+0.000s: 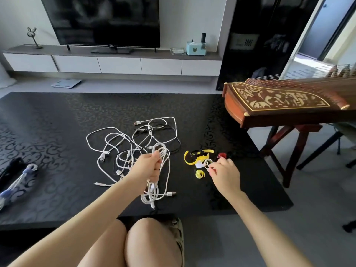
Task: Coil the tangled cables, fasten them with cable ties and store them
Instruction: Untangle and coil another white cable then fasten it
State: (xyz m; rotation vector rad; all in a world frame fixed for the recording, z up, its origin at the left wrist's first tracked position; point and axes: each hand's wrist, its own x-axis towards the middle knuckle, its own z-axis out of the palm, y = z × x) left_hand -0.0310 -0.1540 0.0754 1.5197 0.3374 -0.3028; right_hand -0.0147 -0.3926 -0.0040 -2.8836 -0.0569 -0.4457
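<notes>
My left hand (149, 166) grips a coiled white cable (163, 182) at its middle; its loops hang above and below my fist over the black patterned table (57, 116). Behind it lies a tangle of white and black cables (131, 139). To the right is a small pile of cable ties (199, 158), yellow, black, white and red. My right hand (224, 171) reaches into that pile and pinches a white tie (207, 163) with its fingertips.
A bundled white cable with blue ties (17, 185) lies at the table's left edge beside a dark bundle (10, 168). A wooden zither on a stand (285, 105) stands close at the right. A TV console (115, 60) runs along the far wall. My knees (146, 243) are at the table's near edge.
</notes>
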